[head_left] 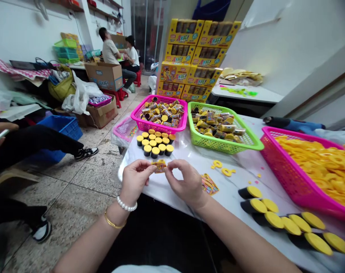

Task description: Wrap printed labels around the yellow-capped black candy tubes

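Both hands hold a small yellow printed sticker [159,165] between them, just above the near edge of the white table [189,151]. My left hand [134,181] pinches its left end and my right hand [185,182] pinches its right end. A small stack of similar stickers [209,184] lies right of my right hand. Just beyond the hands, several black cups with yellow lids [155,143] stand upright in rows. More yellow-lidded black cups [286,222] lie on their sides at the right.
A pink basket [138,118] and a green basket [253,143] hold wrapped cups. A larger pink basket [286,178] holds yellow plastic pieces; two lie loose [222,168]. Yellow cartons [195,57] are stacked behind. A seated person's legs [47,142] are left; two people sit far back.
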A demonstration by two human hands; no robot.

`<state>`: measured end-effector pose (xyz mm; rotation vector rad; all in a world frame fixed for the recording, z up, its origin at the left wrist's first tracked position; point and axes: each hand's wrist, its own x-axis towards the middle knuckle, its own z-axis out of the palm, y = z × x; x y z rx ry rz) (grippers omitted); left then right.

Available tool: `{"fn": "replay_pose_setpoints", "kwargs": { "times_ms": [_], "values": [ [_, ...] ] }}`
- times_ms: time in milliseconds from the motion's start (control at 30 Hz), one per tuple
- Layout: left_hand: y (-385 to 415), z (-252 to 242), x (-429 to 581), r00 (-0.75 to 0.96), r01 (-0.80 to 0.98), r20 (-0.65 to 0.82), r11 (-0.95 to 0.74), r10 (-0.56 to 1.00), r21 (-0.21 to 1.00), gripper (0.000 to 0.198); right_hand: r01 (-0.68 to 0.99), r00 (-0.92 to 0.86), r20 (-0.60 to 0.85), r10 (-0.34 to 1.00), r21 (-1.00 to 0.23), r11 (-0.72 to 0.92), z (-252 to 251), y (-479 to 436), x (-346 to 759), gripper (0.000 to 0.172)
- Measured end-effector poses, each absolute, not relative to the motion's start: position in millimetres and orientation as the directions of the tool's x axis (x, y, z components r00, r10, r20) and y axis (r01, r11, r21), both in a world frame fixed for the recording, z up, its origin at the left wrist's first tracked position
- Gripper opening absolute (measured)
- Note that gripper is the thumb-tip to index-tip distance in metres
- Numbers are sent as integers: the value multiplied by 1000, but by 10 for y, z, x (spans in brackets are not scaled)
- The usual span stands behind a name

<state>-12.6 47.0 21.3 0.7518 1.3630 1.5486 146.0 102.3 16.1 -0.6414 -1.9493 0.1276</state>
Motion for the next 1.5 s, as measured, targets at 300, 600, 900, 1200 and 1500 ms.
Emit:
{"fn": "replay_pose_setpoints", "kwargs": {
  "times_ms": [300,600,900,1200,1500],
  "values": [
    [317,212,-192,-393,-336,-130,-10,910,942,35,354,-380,806,454,-326,876,282,901,1306,19],
    [253,224,-260,-459,-188,-20,-76,888,979,22,293,-415,801,432,-332,897,252,943,1173,16],
    [302,134,-258,-541,-392,-115,-129,833,911,23,241,-448,772,451,-382,892,156,997,1166,17],
    [321,130,-289,-458,-463,-233,-6,858,886,36,234,-448,680,581,-538,810,105,973,1200,14],
    [419,250,-323,-192,-619,-364,175,911,765,39,548,-334,561,758,-539,640,-4,1795,1474,15]
  ]
}}
